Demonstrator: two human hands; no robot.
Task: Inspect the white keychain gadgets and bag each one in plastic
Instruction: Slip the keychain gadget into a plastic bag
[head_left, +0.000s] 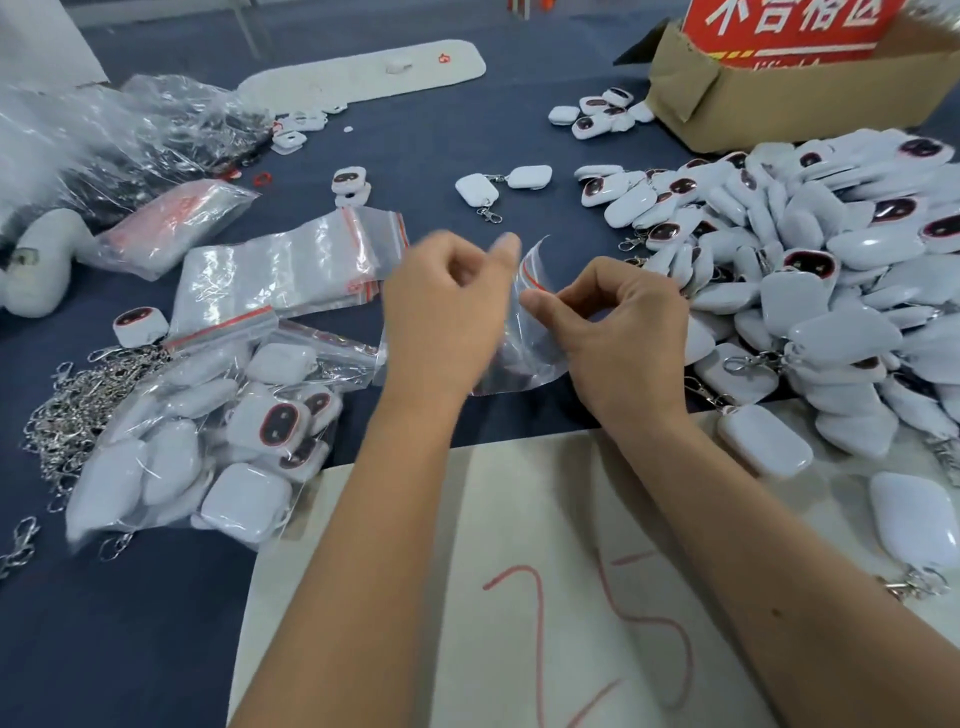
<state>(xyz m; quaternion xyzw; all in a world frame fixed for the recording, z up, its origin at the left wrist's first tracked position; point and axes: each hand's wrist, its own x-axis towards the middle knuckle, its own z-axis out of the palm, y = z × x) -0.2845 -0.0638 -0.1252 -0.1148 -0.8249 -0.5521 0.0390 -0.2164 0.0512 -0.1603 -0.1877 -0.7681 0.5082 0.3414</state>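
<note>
The left hand and the right hand sit close together at the centre of the view, both clamped on one small clear zip bag with a red seal strip. The left thumb and curled fingers pinch the bag's upper left edge; the right thumb and forefinger pinch its mouth from the 3 o'clock side. The bag hangs between the two hands above the dark blue table; whether it holds anything cannot be told. At 6 o'clock from the hands, under both forearms, lies a beige sheet marked with red handwritten figures. At 9 o'clock lies a stack of empty zip bags, and below it, at 8 o'clock, a group of bagged white gadgets. Just beside that group, further toward 9 o'clock, is a heap of metal clasps. At 3 o'clock a large pile of loose white keychain gadgets spreads to the frame edge, some showing dark oval faces. At 12 o'clock two gadgets lie joined by their clasps. At 1 o'clock stands a cardboard box with a red label. At 10 o'clock lies crumpled clear plastic wrap.
</note>
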